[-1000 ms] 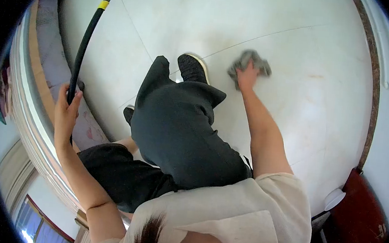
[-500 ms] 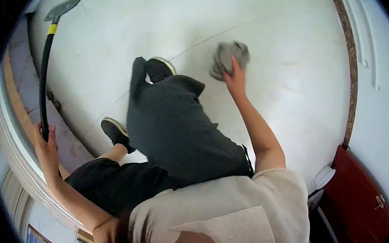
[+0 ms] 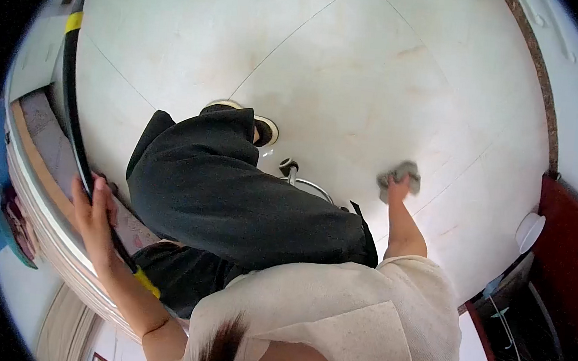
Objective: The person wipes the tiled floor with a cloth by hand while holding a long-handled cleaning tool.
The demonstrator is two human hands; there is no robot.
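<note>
In the head view, the right grip [image 3: 399, 185] is closed on a grey cloth [image 3: 406, 169], which lies bunched against the pale floor [image 3: 352, 70], out to the right of the body. Cloth and fingers are slightly blurred, so how each finger sits cannot be told. A thin joint line in the floor runs close to the cloth, and faint brownish marks show on the floor nearby. The left grip [image 3: 96, 214] is closed around a black pole [image 3: 73, 99], the thumb and fingers on either side of it. The pole slants up past the left of the legs, with one yellow band [image 3: 74, 22] near the top of the view and another [image 3: 146, 283] below the left grip, by the forearm. Left of the pole is a bed [image 3: 60, 247] with a striped cover. Between the two grips are dark grey trousers [image 3: 234, 193], two dark shoes with pale soles [image 3: 266, 132], and a caster with a chrome ring [image 3: 290, 167] partly hidden by the trousers. At far right, a white round object [image 3: 530, 233] sits beside a dark red panel [image 3: 568, 260].
</note>
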